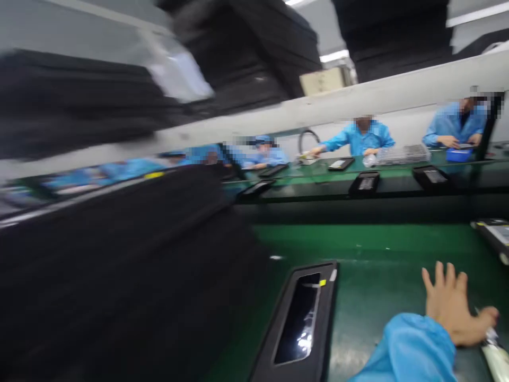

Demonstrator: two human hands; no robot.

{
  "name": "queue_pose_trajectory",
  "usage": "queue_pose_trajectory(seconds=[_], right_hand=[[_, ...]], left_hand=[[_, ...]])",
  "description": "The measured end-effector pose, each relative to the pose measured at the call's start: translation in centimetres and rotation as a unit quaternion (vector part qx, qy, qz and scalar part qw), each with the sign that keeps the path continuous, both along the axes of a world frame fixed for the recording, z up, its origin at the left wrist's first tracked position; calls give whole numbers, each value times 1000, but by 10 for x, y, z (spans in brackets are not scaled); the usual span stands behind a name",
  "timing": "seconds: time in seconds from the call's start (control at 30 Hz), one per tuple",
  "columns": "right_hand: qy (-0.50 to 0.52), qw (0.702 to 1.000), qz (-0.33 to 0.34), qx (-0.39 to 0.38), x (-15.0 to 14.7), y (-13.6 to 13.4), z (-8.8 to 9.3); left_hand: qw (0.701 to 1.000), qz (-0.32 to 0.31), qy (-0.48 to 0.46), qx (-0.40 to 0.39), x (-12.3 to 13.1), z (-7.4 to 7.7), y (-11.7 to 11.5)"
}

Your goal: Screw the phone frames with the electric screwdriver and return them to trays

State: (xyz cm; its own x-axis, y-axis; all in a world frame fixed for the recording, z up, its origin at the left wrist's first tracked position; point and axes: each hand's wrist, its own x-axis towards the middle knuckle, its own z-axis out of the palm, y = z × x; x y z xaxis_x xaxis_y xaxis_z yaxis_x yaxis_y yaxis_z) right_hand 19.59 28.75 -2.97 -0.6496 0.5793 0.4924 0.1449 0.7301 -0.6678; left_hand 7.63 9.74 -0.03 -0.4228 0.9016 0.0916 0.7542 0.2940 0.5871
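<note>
- The left hand [455, 307] has its fingers spread and its thumb stretched out sideways, clamped on nothing, with its back to the camera. The spread looks suited to steadying or reaching, though whether the palm rests on the green worktop [369, 286] or hovers just above it, I cannot tell.
- A pale, slim item [497, 358] lies just beneath the thumb at the picture's edge; contact between them cannot be made out. The right hand is out of view, so its grip cannot be told.
- Left of the blue sleeve [413, 345], well apart from the fingers, a phone-like device [298, 318] lies glossy face up in a black tray [325, 318]. The tray's border frames it all round, probably to stop it sliding and guard its edges; a yellow tab [322, 283] sits at its upper corner.
- Beyond the fingertips, to the right, another tray [491, 245] is cut off by the picture's edge.
- Farther out, dark trays [365, 183] stand spaced along a raised ledge, seemingly within reach of co-workers in blue [369, 140].
- A large black bulk [119, 276] fills the left side.
</note>
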Motion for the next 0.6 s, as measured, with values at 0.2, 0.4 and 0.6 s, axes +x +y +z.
queue_pose_trajectory(seconds=[0.2,0.4,0.6], right_hand=[[-145,951,-4,272,130,-107,33],[-216,951,-67,209,181,-161,44],[-289,913,-213,196,154,-127,36]], left_hand=[[1000,2,19,-14,-3,3,14],[1000,7,4,-5,-9,-14,32],[977,-76,-83,182,26,0,21]])
